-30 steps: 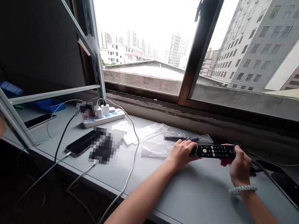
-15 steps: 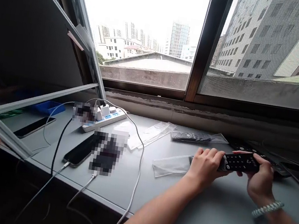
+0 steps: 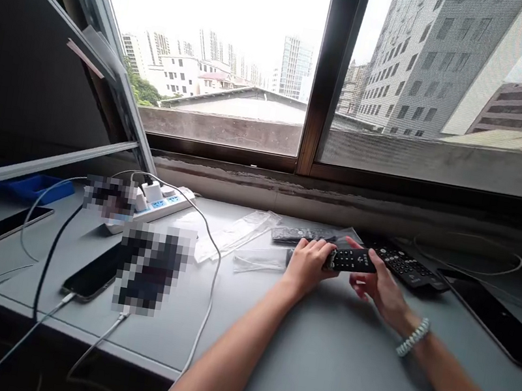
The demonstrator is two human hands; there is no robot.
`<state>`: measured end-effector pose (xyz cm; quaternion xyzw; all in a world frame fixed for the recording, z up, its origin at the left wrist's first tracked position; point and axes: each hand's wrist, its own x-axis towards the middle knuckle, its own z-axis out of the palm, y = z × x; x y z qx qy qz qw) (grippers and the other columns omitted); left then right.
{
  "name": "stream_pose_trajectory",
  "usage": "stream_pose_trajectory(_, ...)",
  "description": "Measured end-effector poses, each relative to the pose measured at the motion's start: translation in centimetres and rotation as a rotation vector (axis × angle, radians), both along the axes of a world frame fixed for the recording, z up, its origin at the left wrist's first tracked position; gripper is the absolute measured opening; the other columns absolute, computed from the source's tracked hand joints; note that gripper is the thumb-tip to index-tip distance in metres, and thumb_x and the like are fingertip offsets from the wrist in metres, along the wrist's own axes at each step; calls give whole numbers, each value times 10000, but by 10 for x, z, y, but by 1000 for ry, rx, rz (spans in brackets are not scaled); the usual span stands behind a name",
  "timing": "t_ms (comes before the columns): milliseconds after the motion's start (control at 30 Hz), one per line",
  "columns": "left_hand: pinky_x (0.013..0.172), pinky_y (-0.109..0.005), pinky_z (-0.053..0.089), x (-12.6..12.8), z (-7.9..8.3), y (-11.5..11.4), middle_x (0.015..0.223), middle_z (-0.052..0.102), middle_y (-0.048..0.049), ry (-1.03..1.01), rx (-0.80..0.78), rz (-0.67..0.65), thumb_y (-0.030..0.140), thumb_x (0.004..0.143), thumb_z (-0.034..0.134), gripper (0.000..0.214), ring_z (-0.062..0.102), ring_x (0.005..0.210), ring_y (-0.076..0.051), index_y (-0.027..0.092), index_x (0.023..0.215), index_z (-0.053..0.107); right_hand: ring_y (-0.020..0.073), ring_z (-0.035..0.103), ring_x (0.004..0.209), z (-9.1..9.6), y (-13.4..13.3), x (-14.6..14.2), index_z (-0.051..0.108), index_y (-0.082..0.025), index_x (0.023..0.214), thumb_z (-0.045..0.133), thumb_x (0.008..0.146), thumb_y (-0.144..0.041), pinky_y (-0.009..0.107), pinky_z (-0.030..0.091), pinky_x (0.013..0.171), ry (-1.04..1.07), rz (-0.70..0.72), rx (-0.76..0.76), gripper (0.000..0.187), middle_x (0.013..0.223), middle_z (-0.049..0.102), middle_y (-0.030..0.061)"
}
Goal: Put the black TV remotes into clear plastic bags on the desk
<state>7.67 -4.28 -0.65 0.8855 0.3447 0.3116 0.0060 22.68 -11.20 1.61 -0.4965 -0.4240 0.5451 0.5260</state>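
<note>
A black remote control with pale buttons is held slightly above the table between both hands. My left hand wraps over its left end, where a clear plastic sleeve sticks out to the left. How far the remote sits inside the sleeve is hidden by the fingers. On the right end, the thumb of my right hand lies on top, with other fingers curled below and behind. A bracelet circles the right wrist. Just behind my right hand lie more black remotes, and a plastic-wrapped remote rests behind my left hand.
Flat clear sleeves lie left of my hands. A white power strip, a phone on a cable and a loose white cable occupy the left. A black tablet-like device lies right. A metal frame stands left.
The view has swung right, so the table's things appear farther left and the other person's arm is out of view. Both hands still hold the remote, which now sits farther from me.
</note>
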Motion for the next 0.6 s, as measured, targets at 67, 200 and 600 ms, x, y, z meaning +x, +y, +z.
stream_pose_trajectory(67,854,-341,388,0,1,1,1005,639,-34,-5,-6,-3,352,753,628,344,587,898,-193,189,1043,536,149,457,494,3,-1,0,348,-379,1342,384,809,-597,251,293,371,56,92,-51,578,727,592,27)
stream_pose_trajectory(200,843,-319,396,-1,5,-2,1054,635,-23,-32,-24,-17,329,740,636,462,591,920,-183,225,1156,464,142,529,560,6,-2,4,387,-334,1324,365,836,-570,226,314,351,74,144,-59,542,1029,618,74)
stream_pose_trajectory(600,903,-342,358,-12,20,-14,1110,562,-53,-33,7,-25,474,703,649,689,523,1020,-217,223,1272,352,162,620,672,-3,7,5,612,-192,987,476,834,-470,201,429,393,37,86,27,345,928,652,84)
